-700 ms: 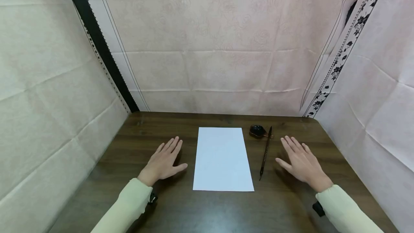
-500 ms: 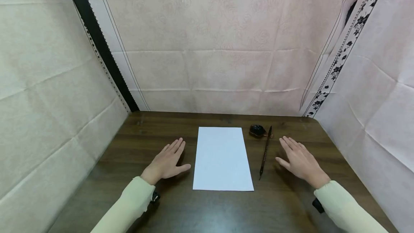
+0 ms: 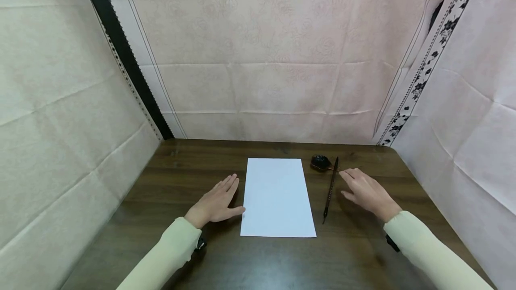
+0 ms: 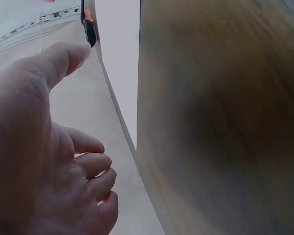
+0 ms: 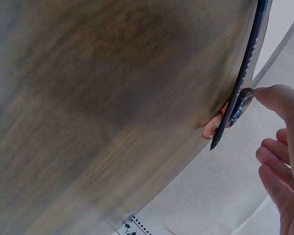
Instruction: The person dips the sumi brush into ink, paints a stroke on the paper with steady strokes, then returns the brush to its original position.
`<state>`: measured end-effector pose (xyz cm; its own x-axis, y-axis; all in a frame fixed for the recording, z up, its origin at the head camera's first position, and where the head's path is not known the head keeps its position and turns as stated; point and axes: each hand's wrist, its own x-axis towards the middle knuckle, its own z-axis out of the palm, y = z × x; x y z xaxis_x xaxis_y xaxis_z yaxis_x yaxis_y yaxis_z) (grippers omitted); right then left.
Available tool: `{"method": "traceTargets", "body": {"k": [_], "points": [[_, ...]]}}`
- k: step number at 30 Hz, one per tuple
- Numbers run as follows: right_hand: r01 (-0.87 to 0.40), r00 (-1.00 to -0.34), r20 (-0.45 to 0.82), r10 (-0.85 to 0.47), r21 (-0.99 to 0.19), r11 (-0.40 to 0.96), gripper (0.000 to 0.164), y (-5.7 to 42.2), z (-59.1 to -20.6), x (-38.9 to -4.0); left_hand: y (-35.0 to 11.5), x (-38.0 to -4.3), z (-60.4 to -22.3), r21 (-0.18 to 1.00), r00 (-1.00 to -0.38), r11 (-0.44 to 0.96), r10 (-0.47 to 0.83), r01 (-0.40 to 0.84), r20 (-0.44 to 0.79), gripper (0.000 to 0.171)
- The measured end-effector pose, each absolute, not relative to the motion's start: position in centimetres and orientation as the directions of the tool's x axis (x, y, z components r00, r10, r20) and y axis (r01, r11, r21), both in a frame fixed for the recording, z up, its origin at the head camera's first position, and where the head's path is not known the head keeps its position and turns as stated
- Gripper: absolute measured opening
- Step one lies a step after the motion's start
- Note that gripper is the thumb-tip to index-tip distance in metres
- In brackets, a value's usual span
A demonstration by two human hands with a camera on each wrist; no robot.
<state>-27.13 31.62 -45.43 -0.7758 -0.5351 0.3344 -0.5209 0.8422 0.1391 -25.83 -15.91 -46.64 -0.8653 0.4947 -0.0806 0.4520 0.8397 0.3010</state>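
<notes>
A blank white sheet of paper (image 3: pixel 278 198) lies on the brown wooden table. My left hand (image 3: pixel 217 204) is at its left edge, fingers extended, the thumb tip over or close to the paper's rim. Right of the sheet is a slim dark pen-like stick (image 3: pixel 331 189), pointed at both ends. Its far end lies over or beside a small glossy black object (image 3: pixel 320 162) with a copper-coloured part. My right hand (image 3: pixel 367 194) is just right of the stick, its fingers slightly bent. In the right wrist view, a gap shows between the fingers and the stick (image 5: pixel 242 73).
Pale cloth hangs behind the table (image 3: pixel 278 263) and along both sides. A black strip (image 3: pixel 125 53) runs down the left corner, and a floral border (image 3: pixel 427 66) down the right one.
My left hand has slid right to the sheet's edge. The right hand has moved left toward the dark stick, its fingers bending a little. Sheet and stick stay put.
</notes>
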Motion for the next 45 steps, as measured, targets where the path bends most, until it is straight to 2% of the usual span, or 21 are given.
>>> {"method": "traceTargets", "body": {"k": [7, 17, 34, 45], "points": [[-0.567, -0.714, 0.338, -0.614, 0.235, 0.789, 0.048, 31.4, -46.2, -28.6, -14.9, -26.0, -47.4, 0.298, -0.854, 0.834, 0.51, 0.464, -0.098, 0.094], [-0.574, -0.696, 0.314, -0.646, 0.297, 0.763, 0.044, 31.2, -47.0, -29.5, -13.8, -26.1, -48.5, 0.286, -0.84, 0.83, 0.528, 0.479, -0.127, 0.096], [-0.607, -0.598, 0.333, -0.729, 0.405, 0.684, 0.03, 30.7, -48.7, -30.7, -13.4, -25.8, -49.0, 0.296, -0.833, 0.844, 0.514, 0.448, -0.204, 0.097], [-0.597, -0.563, 0.263, -0.783, 0.525, 0.606, 0.034, 30.5, -48.9, -30.7, -13.3, -25.6, -48.2, 0.309, -0.831, 0.847, 0.507, 0.432, -0.228, 0.095]]}}
